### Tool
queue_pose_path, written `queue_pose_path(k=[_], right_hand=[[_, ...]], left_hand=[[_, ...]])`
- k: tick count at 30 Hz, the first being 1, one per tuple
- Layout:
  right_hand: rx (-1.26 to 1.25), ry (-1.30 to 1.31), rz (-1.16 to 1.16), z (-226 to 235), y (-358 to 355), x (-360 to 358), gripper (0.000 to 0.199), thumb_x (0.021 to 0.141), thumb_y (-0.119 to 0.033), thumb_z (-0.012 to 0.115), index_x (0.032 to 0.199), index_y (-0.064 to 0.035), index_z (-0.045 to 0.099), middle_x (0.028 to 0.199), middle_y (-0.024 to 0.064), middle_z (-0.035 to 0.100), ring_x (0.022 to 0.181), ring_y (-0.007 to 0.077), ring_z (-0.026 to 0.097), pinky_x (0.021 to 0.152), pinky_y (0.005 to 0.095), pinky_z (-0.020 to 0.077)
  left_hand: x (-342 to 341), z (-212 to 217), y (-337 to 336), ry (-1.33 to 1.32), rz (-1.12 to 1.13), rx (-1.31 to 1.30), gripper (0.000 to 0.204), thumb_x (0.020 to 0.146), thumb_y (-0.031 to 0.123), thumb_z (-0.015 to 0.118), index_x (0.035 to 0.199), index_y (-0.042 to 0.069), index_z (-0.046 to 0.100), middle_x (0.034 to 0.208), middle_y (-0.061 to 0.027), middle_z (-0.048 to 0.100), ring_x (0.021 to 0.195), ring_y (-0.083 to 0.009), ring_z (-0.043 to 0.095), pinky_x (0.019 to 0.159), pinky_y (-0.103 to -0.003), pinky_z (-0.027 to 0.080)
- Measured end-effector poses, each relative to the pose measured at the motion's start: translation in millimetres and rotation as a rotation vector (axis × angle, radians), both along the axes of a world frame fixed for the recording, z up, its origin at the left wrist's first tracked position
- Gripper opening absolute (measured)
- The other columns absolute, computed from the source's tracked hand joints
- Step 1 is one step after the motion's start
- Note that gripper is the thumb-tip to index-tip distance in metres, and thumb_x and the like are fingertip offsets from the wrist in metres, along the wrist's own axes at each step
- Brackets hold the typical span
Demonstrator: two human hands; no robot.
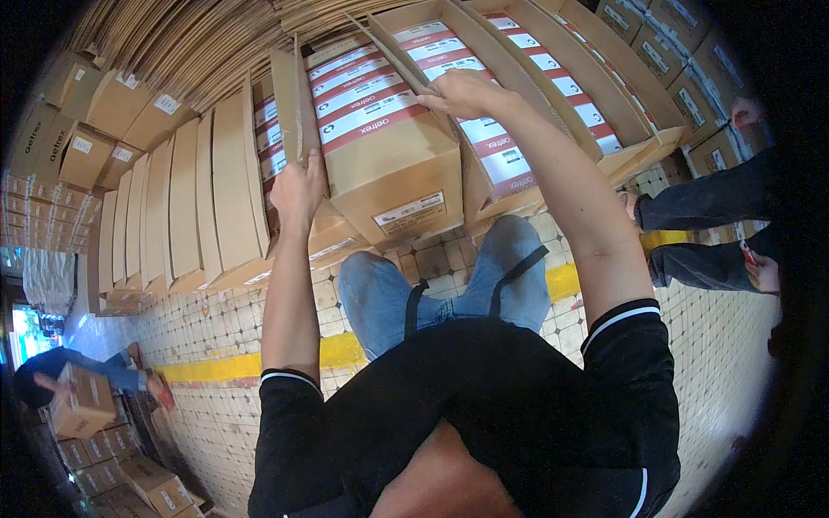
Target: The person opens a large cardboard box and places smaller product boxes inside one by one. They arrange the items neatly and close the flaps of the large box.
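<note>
An open cardboard carton point(393, 177) stands before me, packed with a row of red-and-white boxes point(354, 86). My left hand point(298, 188) is closed around the near end of the carton's raised left flap point(301, 108). On the other side, my right hand point(465, 93) has its fingers closed over the edge of the right flap point(390, 53). Both arms reach forward and apart. A printed label point(408, 214) is on the carton's near face.
More open cartons point(553, 73) with similar boxes stand to the right; cartons with raised flaps point(183, 198) line the left. Flattened cardboard point(190, 43) is stacked behind. One person in dark trousers point(712, 194) is at right; another carries a carton point(84, 401) at lower left.
</note>
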State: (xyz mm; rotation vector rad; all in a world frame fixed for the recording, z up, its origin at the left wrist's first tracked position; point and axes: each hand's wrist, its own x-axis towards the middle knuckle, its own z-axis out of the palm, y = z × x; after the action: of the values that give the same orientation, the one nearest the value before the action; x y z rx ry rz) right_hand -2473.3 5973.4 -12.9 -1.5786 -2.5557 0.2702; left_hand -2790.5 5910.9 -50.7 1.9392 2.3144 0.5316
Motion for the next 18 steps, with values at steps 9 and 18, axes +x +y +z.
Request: queue_pose_path(k=[9,18], right_hand=[[-0.01,0.002,-0.014,-1.4,-0.6,-1.9,0.057,0.098,-0.053,0.044,0.093,-0.0026,0.071,0.093,0.0223,0.071,0.093,0.0409,0.067,0.085,0.05,0.0525],[-0.093,0.019,-0.008,-64.6,-87.4,-62.9,0.056,0.099,-0.05,0.045,0.097,-0.0011,0.073,0.106,0.0219,0.07,0.099,0.0373,0.068,0.088,0.0478,0.0541]], left_hand=[[-3.7,-11.0,1.9,-0.001,-0.009,0.042,0.06,0.095,0.052,0.049,0.091,-0.004,0.072,0.084,-0.0299,0.069,0.084,-0.0457,0.069,0.077,-0.052,0.054],[25.6,-56.6,-56.4,-0.268,-0.054,-0.081,0.064,0.083,0.062,0.064,0.114,0.006,0.065,0.1,-0.02,0.069,0.097,-0.0384,0.066,0.081,-0.048,0.05]])
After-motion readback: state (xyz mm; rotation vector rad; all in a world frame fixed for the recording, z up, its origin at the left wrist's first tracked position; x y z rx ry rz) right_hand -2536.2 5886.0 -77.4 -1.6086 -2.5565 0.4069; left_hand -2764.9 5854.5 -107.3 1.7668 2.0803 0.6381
